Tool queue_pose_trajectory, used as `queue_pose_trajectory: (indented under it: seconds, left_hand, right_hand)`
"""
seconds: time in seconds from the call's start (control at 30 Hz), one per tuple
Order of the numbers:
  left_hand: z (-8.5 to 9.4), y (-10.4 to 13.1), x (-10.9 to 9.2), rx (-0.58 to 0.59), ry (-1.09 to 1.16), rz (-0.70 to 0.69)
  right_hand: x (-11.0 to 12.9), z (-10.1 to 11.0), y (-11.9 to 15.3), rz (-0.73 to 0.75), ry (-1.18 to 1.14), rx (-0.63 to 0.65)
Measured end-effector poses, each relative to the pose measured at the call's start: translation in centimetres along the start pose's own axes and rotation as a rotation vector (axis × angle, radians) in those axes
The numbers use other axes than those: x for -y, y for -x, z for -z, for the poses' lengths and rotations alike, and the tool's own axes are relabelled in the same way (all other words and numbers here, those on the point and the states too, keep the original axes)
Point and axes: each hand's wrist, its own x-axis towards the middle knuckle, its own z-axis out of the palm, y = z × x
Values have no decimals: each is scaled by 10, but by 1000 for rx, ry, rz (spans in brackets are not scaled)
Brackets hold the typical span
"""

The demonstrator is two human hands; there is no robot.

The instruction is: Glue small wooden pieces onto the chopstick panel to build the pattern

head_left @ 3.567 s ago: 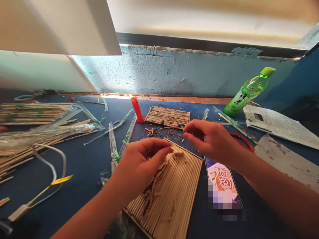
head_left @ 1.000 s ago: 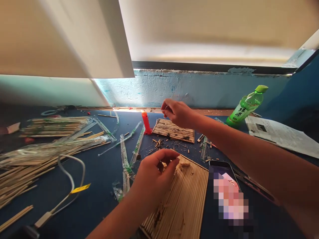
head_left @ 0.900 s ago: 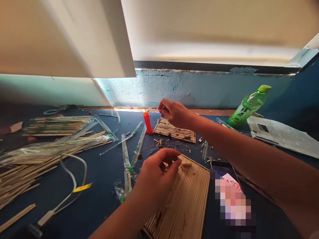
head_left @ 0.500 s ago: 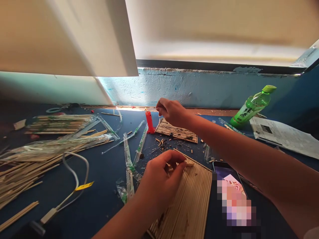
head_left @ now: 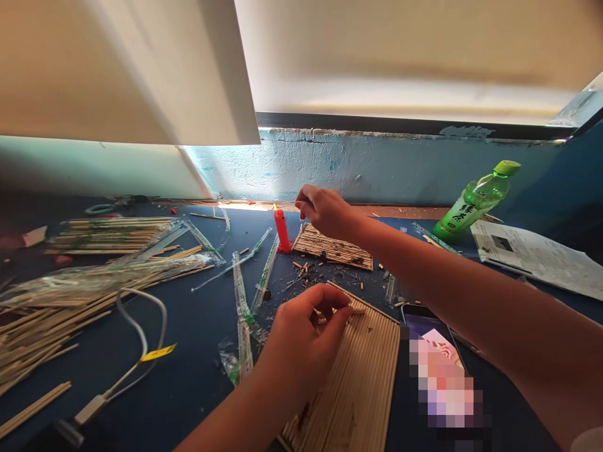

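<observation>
My left hand (head_left: 306, 333) rests over a flat panel of bamboo sticks (head_left: 362, 370) laid side by side. Its thumb and index finger are pinched on a short wooden stick (head_left: 358, 310) at the panel's upper part. Beyond it, my right hand (head_left: 325, 207) is closed in a pinch just right of a lit red candle (head_left: 281, 230); whatever it holds is too small to make out. Below the right hand lies a smaller, dark-stained stick panel (head_left: 332, 246). Dark crumbs and short stick bits (head_left: 306, 273) are scattered between the two panels.
Loose bamboo sticks (head_left: 42, 333) and plastic wrappers (head_left: 141, 270) cover the left side. A white cable (head_left: 164, 320) loops in front. Clear plastic strips (head_left: 242, 307) lie beside my left hand. To the right are a phone (head_left: 438, 345), a green bottle (head_left: 475, 204) and a paper (head_left: 541, 257).
Both hands keep nearly the same pose. The candle flame looks taller and more upright, and the thin piece that reached toward it from my right fingers is no longer distinct.
</observation>
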Motion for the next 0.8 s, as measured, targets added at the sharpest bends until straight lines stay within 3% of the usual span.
queue_pose_trajectory:
  seconds: [0.33,0.63,0.8]
  left_hand:
    - [3,-4,8,-58,96,45]
    - [18,-13,-1,-169,480,181]
    - [20,-16,2,-151,596,197]
  right_hand:
    - [0,-2,1,-41,1,-4]
    - [-1,-2,3,-59,-18,-9]
    - [0,-2,4,-62,-16,-11]
